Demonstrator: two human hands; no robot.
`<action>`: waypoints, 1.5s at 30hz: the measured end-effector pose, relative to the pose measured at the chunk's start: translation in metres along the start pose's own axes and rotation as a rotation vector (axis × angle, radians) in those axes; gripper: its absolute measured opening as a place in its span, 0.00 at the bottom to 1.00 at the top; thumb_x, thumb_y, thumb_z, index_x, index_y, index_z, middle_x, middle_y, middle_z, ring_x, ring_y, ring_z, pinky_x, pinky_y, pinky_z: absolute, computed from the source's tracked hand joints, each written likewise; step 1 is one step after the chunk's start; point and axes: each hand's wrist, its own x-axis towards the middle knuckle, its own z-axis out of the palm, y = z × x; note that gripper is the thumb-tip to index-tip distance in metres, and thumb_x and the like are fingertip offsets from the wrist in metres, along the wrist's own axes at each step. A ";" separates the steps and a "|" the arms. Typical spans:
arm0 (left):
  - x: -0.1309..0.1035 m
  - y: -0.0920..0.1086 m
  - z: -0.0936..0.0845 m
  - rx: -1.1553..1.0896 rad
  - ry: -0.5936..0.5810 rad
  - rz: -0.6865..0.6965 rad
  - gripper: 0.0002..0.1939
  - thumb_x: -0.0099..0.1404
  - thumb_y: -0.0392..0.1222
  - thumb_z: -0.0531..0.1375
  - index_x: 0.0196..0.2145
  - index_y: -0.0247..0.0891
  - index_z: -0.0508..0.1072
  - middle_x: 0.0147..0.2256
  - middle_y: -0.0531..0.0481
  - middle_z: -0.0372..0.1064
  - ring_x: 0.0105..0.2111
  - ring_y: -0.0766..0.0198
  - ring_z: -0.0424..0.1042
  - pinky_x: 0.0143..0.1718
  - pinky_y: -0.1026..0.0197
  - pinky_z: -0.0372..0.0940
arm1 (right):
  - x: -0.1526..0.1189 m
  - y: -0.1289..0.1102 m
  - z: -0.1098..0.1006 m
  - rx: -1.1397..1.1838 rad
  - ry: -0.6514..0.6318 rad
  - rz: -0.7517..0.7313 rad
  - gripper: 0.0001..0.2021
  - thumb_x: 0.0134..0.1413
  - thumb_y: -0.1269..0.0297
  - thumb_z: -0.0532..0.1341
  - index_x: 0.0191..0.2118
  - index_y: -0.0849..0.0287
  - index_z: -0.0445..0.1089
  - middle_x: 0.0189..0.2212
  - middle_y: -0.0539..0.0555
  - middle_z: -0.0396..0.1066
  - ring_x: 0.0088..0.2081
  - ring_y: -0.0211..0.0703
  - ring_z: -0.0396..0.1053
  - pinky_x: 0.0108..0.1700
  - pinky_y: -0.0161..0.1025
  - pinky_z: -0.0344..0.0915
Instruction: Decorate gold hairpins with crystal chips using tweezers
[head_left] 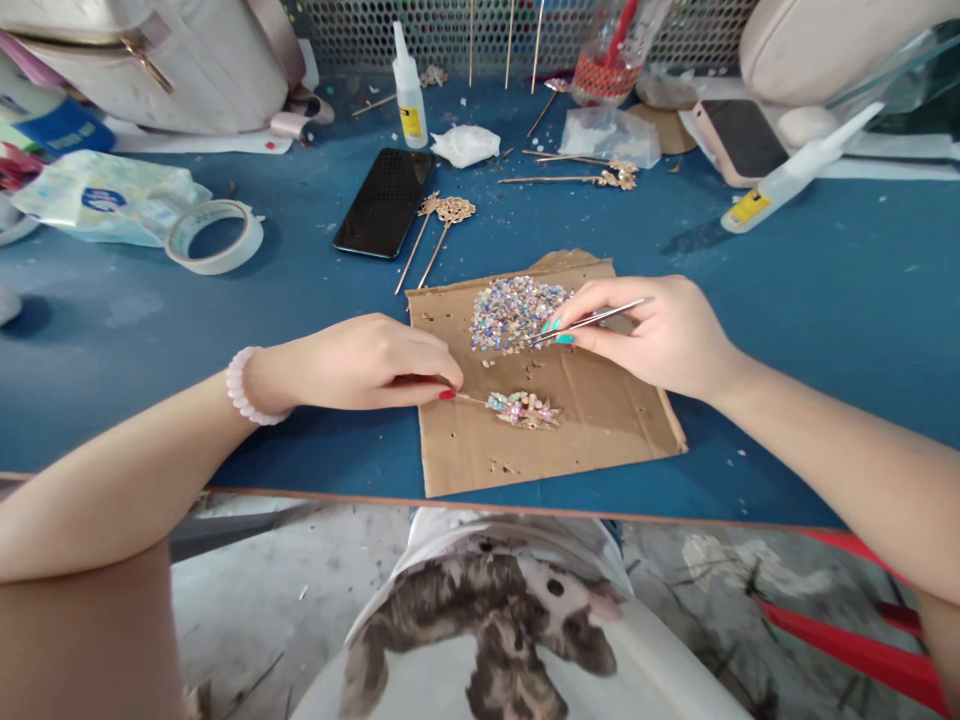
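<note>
Hands at centre of blue worktop (787, 300). Left hand (360, 362): fingers closed, pinching stem of decorated hairpin (523, 409), ornament lying on cardboard sheet (600, 420) at 3 o'clock of fingertips. Right hand (660, 335): fingers closed on tweezers (592, 321), tips pointing to 9 o'clock, at edge of rhinestone pile (514, 312). Pile on cardboard at 12 o'clock of hairpin. Beyond cardboard, 12 o'clock: two bare gold hairpins (442, 225), black phone (385, 202), glue bottle (409, 95). At 10 o'clock: tape roll (214, 236). At 2 o'clock: second glue bottle (795, 172), lying down; pink phone (739, 140).
</note>
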 end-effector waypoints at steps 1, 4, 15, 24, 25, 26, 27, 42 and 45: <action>0.000 0.000 0.000 -0.003 -0.001 -0.005 0.13 0.77 0.46 0.51 0.44 0.45 0.76 0.36 0.49 0.77 0.30 0.65 0.74 0.33 0.62 0.62 | 0.000 0.001 -0.002 -0.007 0.013 -0.002 0.07 0.56 0.55 0.66 0.34 0.50 0.78 0.35 0.50 0.80 0.38 0.46 0.78 0.45 0.45 0.75; 0.000 -0.001 0.000 -0.013 0.006 -0.007 0.13 0.76 0.45 0.52 0.44 0.46 0.76 0.36 0.49 0.77 0.30 0.65 0.73 0.32 0.61 0.61 | 0.002 0.005 -0.010 -0.039 0.061 0.001 0.06 0.56 0.56 0.66 0.35 0.50 0.78 0.36 0.49 0.79 0.39 0.47 0.78 0.47 0.47 0.75; 0.000 0.000 -0.001 0.012 -0.007 0.039 0.12 0.77 0.42 0.51 0.45 0.42 0.74 0.36 0.48 0.76 0.30 0.66 0.72 0.32 0.61 0.60 | 0.007 0.017 -0.024 -0.107 0.053 0.017 0.05 0.55 0.58 0.66 0.36 0.50 0.77 0.33 0.49 0.79 0.38 0.52 0.78 0.45 0.50 0.72; 0.000 -0.001 0.000 0.030 0.021 0.103 0.10 0.77 0.39 0.52 0.45 0.38 0.73 0.35 0.49 0.74 0.29 0.68 0.70 0.31 0.63 0.58 | 0.008 0.016 -0.030 -0.108 -0.017 0.028 0.09 0.55 0.55 0.67 0.37 0.53 0.77 0.34 0.52 0.80 0.38 0.52 0.78 0.38 0.47 0.70; 0.000 0.000 -0.001 0.027 0.020 0.101 0.10 0.77 0.39 0.52 0.44 0.38 0.73 0.35 0.49 0.74 0.29 0.68 0.69 0.32 0.63 0.58 | 0.008 0.017 -0.029 -0.101 -0.005 0.030 0.08 0.55 0.55 0.67 0.37 0.52 0.77 0.33 0.52 0.80 0.37 0.51 0.78 0.39 0.47 0.70; 0.000 0.000 -0.001 0.022 0.021 0.099 0.09 0.77 0.39 0.52 0.44 0.38 0.73 0.34 0.49 0.74 0.29 0.68 0.69 0.32 0.63 0.58 | 0.008 0.016 -0.028 -0.093 0.013 0.029 0.07 0.55 0.56 0.67 0.37 0.52 0.77 0.33 0.51 0.79 0.37 0.51 0.78 0.40 0.48 0.70; 0.001 0.000 -0.001 0.017 0.022 0.097 0.09 0.77 0.39 0.52 0.44 0.38 0.73 0.34 0.49 0.74 0.29 0.68 0.69 0.32 0.63 0.58 | 0.008 0.016 -0.027 -0.085 0.035 0.026 0.07 0.55 0.56 0.67 0.36 0.52 0.77 0.33 0.51 0.79 0.37 0.51 0.78 0.42 0.48 0.71; 0.000 0.000 -0.001 0.001 0.013 0.087 0.09 0.77 0.39 0.52 0.45 0.38 0.73 0.36 0.48 0.75 0.30 0.68 0.71 0.32 0.63 0.58 | 0.010 0.014 -0.015 -0.093 0.105 0.035 0.05 0.54 0.62 0.66 0.35 0.56 0.77 0.31 0.52 0.78 0.36 0.49 0.78 0.42 0.48 0.72; 0.001 -0.001 -0.001 0.001 0.009 0.090 0.09 0.77 0.38 0.52 0.45 0.38 0.73 0.36 0.49 0.74 0.30 0.68 0.70 0.33 0.64 0.58 | 0.010 0.013 -0.014 -0.088 0.122 0.033 0.04 0.54 0.63 0.66 0.35 0.56 0.77 0.32 0.52 0.78 0.36 0.48 0.78 0.43 0.47 0.73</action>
